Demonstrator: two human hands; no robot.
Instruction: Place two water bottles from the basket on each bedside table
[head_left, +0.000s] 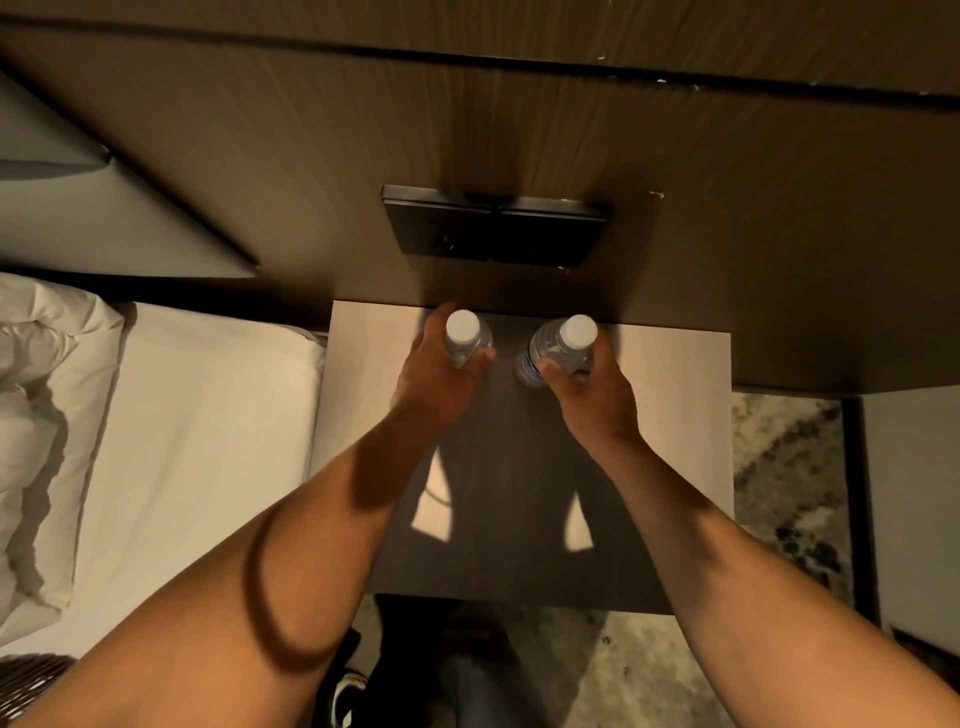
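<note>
Two clear water bottles with white caps stand upright near the back of the bedside table (680, 395). My left hand (436, 374) wraps around the left bottle (464, 332). The right bottle (563, 348), with a blue-printed label, is gripped by my right hand (592, 400). The two bottles sit side by side, a small gap between them, close to the wall panel. I cannot tell whether their bases touch the tabletop. The dark woven rim of the basket (31, 675) shows at the bottom left corner.
A dark switch and socket plate (493, 228) is on the wood wall panel just behind the bottles. The bed (197, 441) with white sheets and a pillow (36, 415) lies to the left. Patterned carpet (789, 493) is at the right and below.
</note>
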